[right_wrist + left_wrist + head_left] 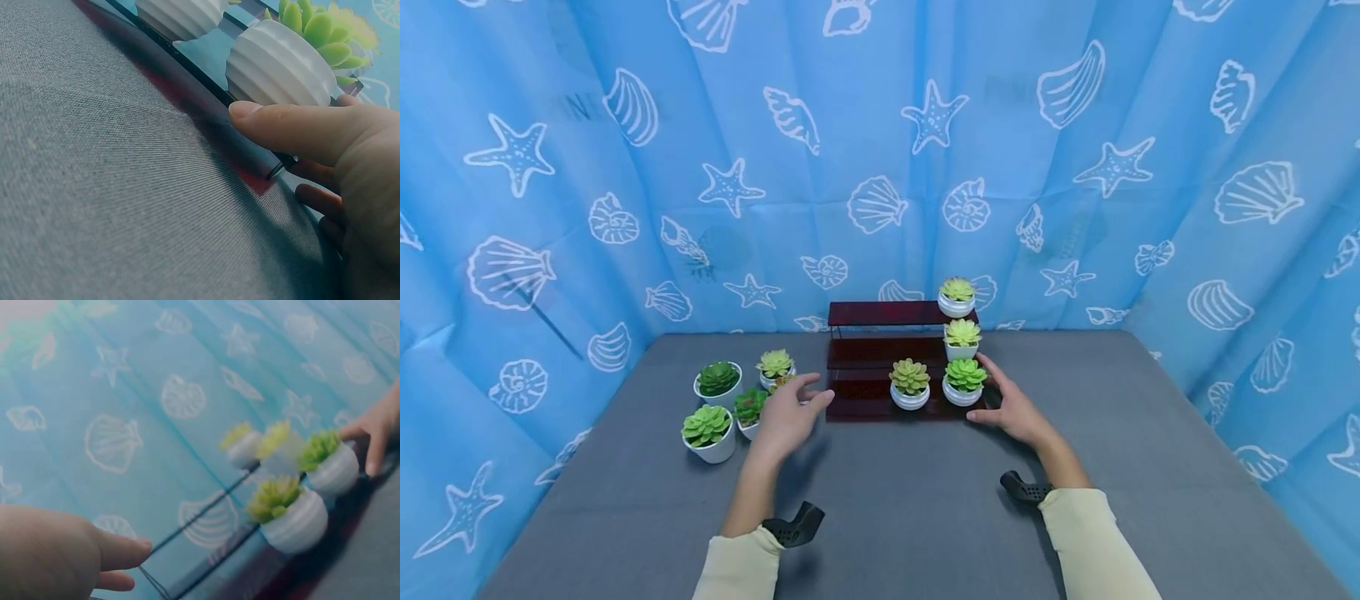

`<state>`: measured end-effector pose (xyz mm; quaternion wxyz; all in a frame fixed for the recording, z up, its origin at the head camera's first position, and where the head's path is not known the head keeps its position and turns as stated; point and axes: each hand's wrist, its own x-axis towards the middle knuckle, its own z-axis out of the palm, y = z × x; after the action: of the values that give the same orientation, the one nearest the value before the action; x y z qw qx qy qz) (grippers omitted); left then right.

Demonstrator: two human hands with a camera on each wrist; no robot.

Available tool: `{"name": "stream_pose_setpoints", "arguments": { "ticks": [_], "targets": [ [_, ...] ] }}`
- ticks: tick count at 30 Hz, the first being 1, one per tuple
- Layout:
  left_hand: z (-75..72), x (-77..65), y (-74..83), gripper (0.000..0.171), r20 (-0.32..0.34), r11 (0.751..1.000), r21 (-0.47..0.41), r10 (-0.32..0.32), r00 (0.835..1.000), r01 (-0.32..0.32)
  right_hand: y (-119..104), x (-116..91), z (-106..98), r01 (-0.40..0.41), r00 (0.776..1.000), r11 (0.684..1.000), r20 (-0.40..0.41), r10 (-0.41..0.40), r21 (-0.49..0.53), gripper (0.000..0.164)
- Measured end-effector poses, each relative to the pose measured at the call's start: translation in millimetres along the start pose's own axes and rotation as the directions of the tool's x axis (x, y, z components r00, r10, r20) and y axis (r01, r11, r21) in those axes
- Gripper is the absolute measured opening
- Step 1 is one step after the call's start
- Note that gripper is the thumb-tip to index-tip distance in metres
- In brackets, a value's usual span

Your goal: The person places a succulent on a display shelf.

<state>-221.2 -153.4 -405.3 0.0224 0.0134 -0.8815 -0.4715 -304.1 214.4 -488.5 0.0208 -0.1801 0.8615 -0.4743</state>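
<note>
A glossy dark red three-step display stand (880,350) stands at the back of the table. Potted succulents fill its right end: one on the top step (957,297), a squarish pot on the middle (962,338), and a bright green succulent (964,382) on the bottom. Left of that one sits a yellow-green succulent (910,383). My right hand (1017,410) reaches around the stand's front right corner, thumb along the front edge, fingers extended by the side. With fingers loosely extended, my left hand (790,421) hovers by the stand's left end, holding nothing visible.
Left of the stand, several more potted succulents are grouped: a dark green one (718,383), a bright green one (708,433), a red-edged one (750,410) and a pale one (776,367). Another is partly hidden behind my left hand. A blue shell-patterned curtain (865,167) hangs behind.
</note>
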Motion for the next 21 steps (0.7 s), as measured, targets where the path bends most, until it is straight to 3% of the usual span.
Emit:
{"name": "stream_pose_setpoints", "arguments": {
  "ticks": [8, 16, 21],
  "targets": [
    [-15.8, -6.0, 14.6, 0.04, -0.129, 0.998, -0.025, 0.052, 0.99, -0.056, -5.5, 3.8, 1.1, -0.003, 1.0, 1.0, 0.007, 0.003, 0.007, 0.099],
    [-26.7, -7.2, 13.1, 0.036, -0.184, 0.991, 0.013, 0.137, 0.973, -0.137, -3.4, 0.5, 1.4, -0.005, 1.0, 1.0, 0.001, 0.005, 0.008, 0.1],
    [-30.0, -9.3, 5.2, 0.034, -0.175, 0.982, 0.006, 0.188, 0.967, -0.19, -3.6, 0.9, 1.7, -0.004, 1.0, 1.0, -0.002, 0.004, -0.002, 0.1]
  ]
}}
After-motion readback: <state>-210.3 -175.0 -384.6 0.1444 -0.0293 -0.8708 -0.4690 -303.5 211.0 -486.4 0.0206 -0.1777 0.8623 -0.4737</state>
